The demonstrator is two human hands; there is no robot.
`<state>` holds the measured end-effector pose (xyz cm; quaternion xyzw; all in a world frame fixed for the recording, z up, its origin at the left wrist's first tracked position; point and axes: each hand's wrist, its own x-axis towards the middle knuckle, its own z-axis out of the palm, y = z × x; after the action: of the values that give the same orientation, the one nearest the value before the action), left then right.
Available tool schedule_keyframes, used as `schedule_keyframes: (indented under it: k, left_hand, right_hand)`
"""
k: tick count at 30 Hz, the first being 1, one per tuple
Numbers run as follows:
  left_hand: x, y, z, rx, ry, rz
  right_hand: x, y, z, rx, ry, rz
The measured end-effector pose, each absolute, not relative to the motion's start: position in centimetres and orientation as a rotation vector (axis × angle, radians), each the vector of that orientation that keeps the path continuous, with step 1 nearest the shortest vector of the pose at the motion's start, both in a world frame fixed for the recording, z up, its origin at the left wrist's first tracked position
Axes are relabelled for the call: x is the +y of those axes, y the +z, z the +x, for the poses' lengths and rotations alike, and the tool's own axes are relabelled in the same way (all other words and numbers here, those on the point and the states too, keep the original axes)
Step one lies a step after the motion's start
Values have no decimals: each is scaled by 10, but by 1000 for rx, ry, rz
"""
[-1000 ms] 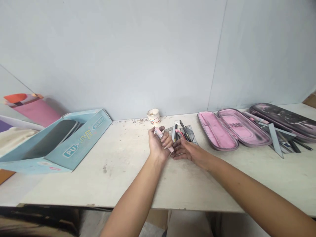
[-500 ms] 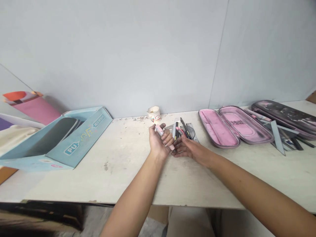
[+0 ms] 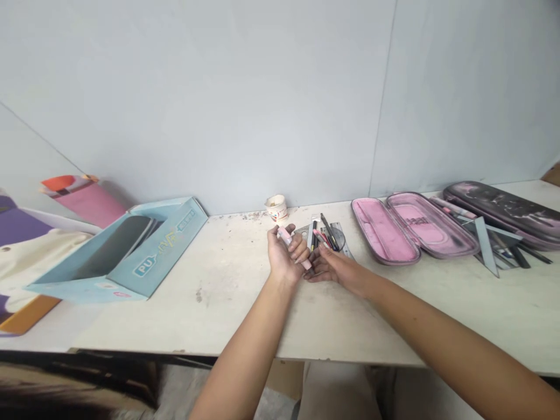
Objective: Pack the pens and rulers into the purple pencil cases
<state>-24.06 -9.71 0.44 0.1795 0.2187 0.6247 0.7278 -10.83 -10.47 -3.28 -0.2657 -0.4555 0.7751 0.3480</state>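
Note:
My left hand [image 3: 289, 256] is closed, palm up, around a pink pen-like stick [image 3: 285, 236] with a pale band. The stick's lower end pokes out below the fingers toward my right hand [image 3: 329, 265]. That hand is curled beside it, fingertips at or near this lower end. Between its thumb and fingers a second pink-tipped pen [image 3: 318, 234] appears to be held, its lower part hidden. Just beyond both hands lie black pens [image 3: 329, 228], a clear ruler with a round protractor shape [image 3: 340, 233] and a small whitish piece [image 3: 315, 217].
Behind the hands stands a paper cup [image 3: 276, 208]. To the right are an open pink pencil case [image 3: 385, 233], set squares [image 3: 486, 245] with pens, and a dark closed case [image 3: 503, 204]. A blue box [image 3: 161, 251] holds a dark case at left, near a pink roll [image 3: 94, 201].
The view has turned slightly left, so more of the items at the left edge shows. My hands keep nearly the same pose, and the pink stick is still in my left hand.

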Motion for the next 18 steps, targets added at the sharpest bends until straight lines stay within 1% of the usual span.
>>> schedule_keyframes:
  k: [6, 9, 12, 16, 18]
  left_hand:
    - [-102, 24, -221, 550, 1428, 438]
    - [-99, 31, -199, 568, 1425, 462]
    - [-90, 31, -165, 556, 1410, 465]
    - [-71, 27, -106, 544, 1303, 502]
    - [-62, 24, -74, 572, 1272, 583]
  right_hand:
    - [-108, -16, -101, -1190, 1969, -663]
    - [-109, -11, -83, -1270, 1870, -678]
    - [-109, -14, -53, -1450, 1607, -809]
    - [-107, -19, 0, -1659, 1130, -1040]
    - [-104, -19, 29, -1699, 840, -1225]
